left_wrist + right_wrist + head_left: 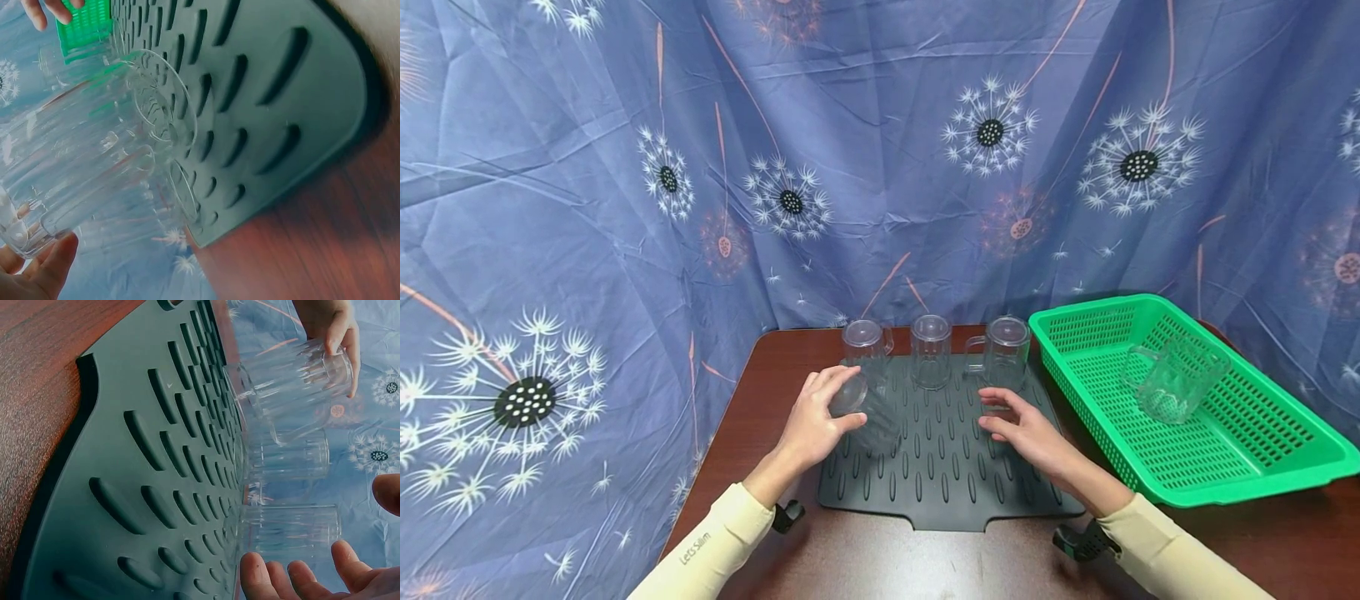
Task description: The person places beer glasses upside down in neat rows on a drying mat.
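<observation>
My left hand (811, 423) grips a clear glass mug (880, 427) by its base. The mug is upside down and tilted, its rim close over the left part of the dark drying mat (951, 492). In the right wrist view, the thumb and fingers hold the base of this mug (294, 390), with its handle on the underside. My right hand (1028, 435) hovers over the mat's right side, fingers loosely curved and holding nothing. Behind the hands, three upside-down glass mugs (931, 354) stand in a row along the mat's far edge.
To the right sits a green plastic basket (1157, 492) with one glass mug (1176, 390) leaning inside it. A brown wooden table (857, 550) carries everything. Close behind its far edge hangs a blue dandelion-print cloth (880, 150).
</observation>
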Action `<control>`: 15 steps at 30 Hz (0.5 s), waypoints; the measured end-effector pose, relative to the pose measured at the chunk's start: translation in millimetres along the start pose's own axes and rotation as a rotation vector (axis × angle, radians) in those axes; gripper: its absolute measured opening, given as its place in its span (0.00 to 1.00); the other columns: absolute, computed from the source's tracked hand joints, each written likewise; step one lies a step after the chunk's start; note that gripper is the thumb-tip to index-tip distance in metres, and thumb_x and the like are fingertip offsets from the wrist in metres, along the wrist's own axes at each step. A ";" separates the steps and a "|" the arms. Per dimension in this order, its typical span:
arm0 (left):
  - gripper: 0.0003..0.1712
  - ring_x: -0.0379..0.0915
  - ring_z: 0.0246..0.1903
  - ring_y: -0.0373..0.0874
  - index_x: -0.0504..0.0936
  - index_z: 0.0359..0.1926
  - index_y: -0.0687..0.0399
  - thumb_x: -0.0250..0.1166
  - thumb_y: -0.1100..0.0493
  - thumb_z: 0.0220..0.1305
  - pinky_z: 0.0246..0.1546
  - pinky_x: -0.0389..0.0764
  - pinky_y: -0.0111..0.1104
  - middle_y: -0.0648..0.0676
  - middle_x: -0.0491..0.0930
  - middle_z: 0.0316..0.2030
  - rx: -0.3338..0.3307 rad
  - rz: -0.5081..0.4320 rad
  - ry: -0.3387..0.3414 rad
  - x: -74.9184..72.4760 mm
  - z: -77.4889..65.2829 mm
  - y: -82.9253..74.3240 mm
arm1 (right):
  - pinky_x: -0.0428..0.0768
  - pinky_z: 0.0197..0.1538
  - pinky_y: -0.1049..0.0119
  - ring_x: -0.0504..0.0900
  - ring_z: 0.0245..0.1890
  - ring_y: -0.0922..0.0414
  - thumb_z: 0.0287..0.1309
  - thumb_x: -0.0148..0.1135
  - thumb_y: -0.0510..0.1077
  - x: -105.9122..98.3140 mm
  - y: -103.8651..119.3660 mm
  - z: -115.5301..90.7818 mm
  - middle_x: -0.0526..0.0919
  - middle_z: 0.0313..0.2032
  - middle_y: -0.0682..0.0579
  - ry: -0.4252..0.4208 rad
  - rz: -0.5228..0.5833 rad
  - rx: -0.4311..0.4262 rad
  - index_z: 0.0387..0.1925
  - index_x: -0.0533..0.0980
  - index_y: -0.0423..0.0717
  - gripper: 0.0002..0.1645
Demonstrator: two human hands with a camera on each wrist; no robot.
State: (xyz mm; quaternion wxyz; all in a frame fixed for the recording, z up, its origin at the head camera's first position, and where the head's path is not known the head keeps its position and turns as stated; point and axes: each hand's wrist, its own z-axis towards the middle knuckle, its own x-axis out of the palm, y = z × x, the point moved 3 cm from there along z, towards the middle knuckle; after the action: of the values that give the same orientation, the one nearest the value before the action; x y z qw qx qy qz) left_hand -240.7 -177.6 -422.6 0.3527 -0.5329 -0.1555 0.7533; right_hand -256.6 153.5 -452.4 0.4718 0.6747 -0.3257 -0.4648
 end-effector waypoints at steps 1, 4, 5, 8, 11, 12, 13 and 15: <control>0.40 0.67 0.59 0.44 0.77 0.67 0.43 0.78 0.53 0.51 0.54 0.76 0.48 0.44 0.74 0.63 0.000 0.011 0.001 -0.5 0.3 0.9 | 0.74 0.64 0.46 0.67 0.69 0.40 0.70 0.60 0.54 -0.6 0.3 -0.1 0.62 0.72 0.38 0.000 -0.005 -0.002 0.72 0.61 0.48 0.35; 0.39 0.67 0.59 0.45 0.77 0.67 0.45 0.77 0.54 0.51 0.53 0.76 0.48 0.45 0.74 0.64 0.015 0.037 0.002 -2.6 1.3 3.1 | 0.75 0.63 0.47 0.66 0.69 0.39 0.70 0.60 0.53 -2.3 1.9 -1.3 0.63 0.72 0.39 -0.005 -0.032 -0.016 0.72 0.62 0.48 0.35; 0.39 0.67 0.59 0.45 0.77 0.67 0.45 0.77 0.54 0.51 0.52 0.75 0.47 0.45 0.74 0.64 0.019 0.044 0.006 -3.3 1.8 3.8 | 0.76 0.63 0.47 0.66 0.69 0.39 0.70 0.60 0.52 -2.9 2.5 -2.0 0.63 0.72 0.39 -0.005 -0.041 -0.022 0.72 0.62 0.48 0.35; 0.39 0.66 0.58 0.44 0.77 0.67 0.46 0.77 0.55 0.51 0.51 0.75 0.45 0.45 0.73 0.64 0.021 0.055 0.026 -5.2 3.6 5.6 | 0.77 0.62 0.49 0.66 0.69 0.38 0.70 0.60 0.51 -5.1 4.0 -4.2 0.64 0.71 0.40 -0.009 -0.067 -0.042 0.71 0.63 0.48 0.34; 0.39 0.65 0.58 0.44 0.77 0.67 0.47 0.77 0.56 0.51 0.51 0.74 0.44 0.45 0.73 0.64 0.011 0.058 0.050 -6.0 6.1 7.0 | 0.77 0.61 0.50 0.66 0.68 0.38 0.70 0.61 0.51 -7.2 4.9 -5.7 0.64 0.71 0.41 -0.016 -0.076 -0.049 0.71 0.63 0.49 0.33; 0.39 0.65 0.58 0.44 0.77 0.67 0.47 0.76 0.56 0.51 0.51 0.74 0.44 0.45 0.73 0.64 0.008 0.057 0.057 -6.0 6.7 7.3 | 0.77 0.61 0.50 0.66 0.69 0.38 0.70 0.61 0.51 -7.9 5.1 -6.1 0.64 0.71 0.41 -0.018 -0.080 -0.049 0.71 0.64 0.49 0.33; 0.39 0.65 0.58 0.45 0.77 0.67 0.48 0.76 0.57 0.51 0.52 0.73 0.45 0.46 0.73 0.64 0.007 0.055 0.064 -5.6 7.3 7.7 | 0.77 0.61 0.49 0.66 0.69 0.38 0.70 0.61 0.51 -8.6 5.3 -6.5 0.64 0.71 0.41 -0.020 -0.082 -0.047 0.71 0.63 0.49 0.33; 0.39 0.65 0.59 0.45 0.77 0.67 0.48 0.76 0.57 0.50 0.54 0.73 0.45 0.47 0.73 0.64 0.007 0.057 0.073 -5.0 8.0 8.2 | 0.77 0.61 0.49 0.66 0.69 0.39 0.70 0.61 0.51 -9.9 6.0 -7.5 0.64 0.71 0.41 -0.023 -0.085 -0.041 0.71 0.63 0.49 0.33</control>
State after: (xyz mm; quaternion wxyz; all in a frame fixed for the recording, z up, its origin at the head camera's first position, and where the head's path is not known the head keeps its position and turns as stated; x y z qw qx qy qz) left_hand -250.1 -185.6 -421.0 0.3384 -0.5629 -0.1245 0.7437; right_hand -253.1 162.6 -442.7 0.4616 0.6729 -0.2924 -0.4986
